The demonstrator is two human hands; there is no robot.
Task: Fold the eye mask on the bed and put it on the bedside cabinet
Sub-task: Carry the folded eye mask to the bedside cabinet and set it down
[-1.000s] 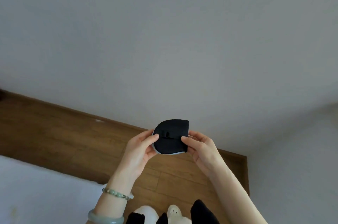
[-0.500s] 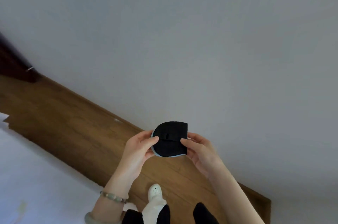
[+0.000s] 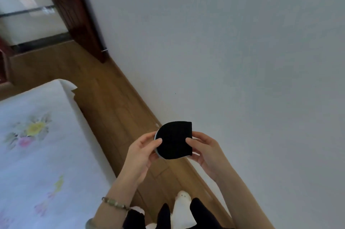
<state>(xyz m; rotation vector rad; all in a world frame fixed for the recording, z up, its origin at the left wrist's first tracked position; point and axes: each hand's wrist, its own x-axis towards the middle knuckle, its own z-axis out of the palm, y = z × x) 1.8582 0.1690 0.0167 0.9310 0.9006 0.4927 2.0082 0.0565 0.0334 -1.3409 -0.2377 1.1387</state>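
Note:
The black eye mask (image 3: 174, 140) is folded in half, with a light blue edge showing at its left and bottom. I hold it in the air in front of me, above the wooden floor. My left hand (image 3: 141, 154) pinches its left side, thumb on the front. My right hand (image 3: 205, 149) pinches its right side the same way. The bed (image 3: 37, 144), with a white flowered sheet, lies to my left. No bedside cabinet is in view.
A strip of wooden floor (image 3: 112, 101) runs between the bed and a plain white wall (image 3: 242, 60). A dark wooden door frame (image 3: 78, 14) stands at the far end, top left. My legs and white shoes (image 3: 183, 208) show at the bottom.
The view has swung left, bringing the bed and the door frame into sight. Both hands keep the same hold on the folded mask.

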